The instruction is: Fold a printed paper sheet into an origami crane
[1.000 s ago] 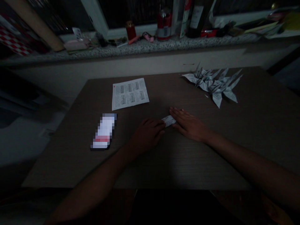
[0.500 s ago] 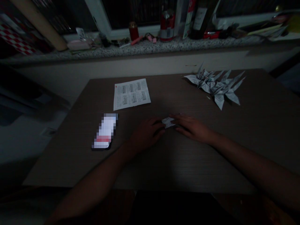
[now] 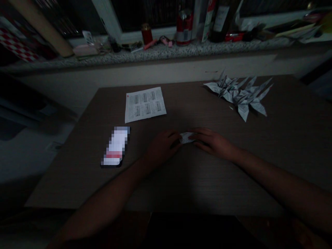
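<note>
A small folded piece of printed paper [image 3: 186,137] lies low over the table between my two hands. My left hand [image 3: 164,145] has its fingers closed on the paper's left end. At the right end, my right hand [image 3: 211,141] holds it with fingertips on its edge. Parts of the paper are hidden under the fingers. Several folded paper cranes [image 3: 241,93], made of similar printed paper, sit clustered at the back right.
A flat printed sheet [image 3: 145,104] lies at the back left of the brown table [image 3: 166,186]. Nearer stands no barrier, only a phone [image 3: 116,147] with its screen lit. Behind, a granite sill [image 3: 155,53] carries a red can [image 3: 184,29], a jar [image 3: 147,34] and a bottle [image 3: 220,22].
The paper between my hands has turned slightly and shows a different, more printed face. My fingers have shifted a little on it. The other things on the table stay in place.
</note>
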{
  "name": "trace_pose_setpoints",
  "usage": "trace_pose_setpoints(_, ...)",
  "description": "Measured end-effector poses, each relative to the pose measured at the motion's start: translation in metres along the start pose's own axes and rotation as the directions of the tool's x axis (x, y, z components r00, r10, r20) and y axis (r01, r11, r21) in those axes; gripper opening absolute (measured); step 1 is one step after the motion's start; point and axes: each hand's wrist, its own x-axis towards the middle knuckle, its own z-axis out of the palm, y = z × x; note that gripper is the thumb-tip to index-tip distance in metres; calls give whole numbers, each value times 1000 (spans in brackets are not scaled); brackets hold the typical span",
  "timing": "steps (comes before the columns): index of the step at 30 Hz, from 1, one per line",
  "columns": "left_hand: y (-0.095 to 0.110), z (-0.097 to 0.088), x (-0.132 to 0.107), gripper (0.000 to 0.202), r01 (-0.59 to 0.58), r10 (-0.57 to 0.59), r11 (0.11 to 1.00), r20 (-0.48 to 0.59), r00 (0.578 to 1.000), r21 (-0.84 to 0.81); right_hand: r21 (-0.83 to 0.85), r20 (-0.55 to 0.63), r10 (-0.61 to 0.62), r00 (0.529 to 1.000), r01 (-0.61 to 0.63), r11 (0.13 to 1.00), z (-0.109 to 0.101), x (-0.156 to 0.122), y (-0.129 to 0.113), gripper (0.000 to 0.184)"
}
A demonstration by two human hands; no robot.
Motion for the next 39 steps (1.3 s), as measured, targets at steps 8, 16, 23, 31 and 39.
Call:
trace_pose_setpoints(8, 0, 2, 3, 14, -1, -1, 1000, -48, 999, -30, 45, -42, 49, 998, -48, 998, 2, 1, -2, 23)
trace_pose_setpoints(16, 8, -5, 5, 15, 68, -69, 994, -7, 998, -87, 99, -83, 175, 981, -167, 981, 1, 9, -10, 27)
trace_pose_setpoints(23, 8, -1, 7, 21, 97, -97, 985, 3, 995, -146, 115, -108, 186, 977, -173, 978, 1, 12, -13, 20)
trace_pose_setpoints(31, 7, 4, 8, 18, 126, -123, 978, 29, 992, -168, 156, -102, 159, 982, -142, 978, 4, 11, -13, 11)
trace_pose_setpoints(39, 7, 7, 9, 13, 141, -137, 968, 35, 990, -207, 151, -69, 158, 985, -146, 978, 6, 12, -14, 13)
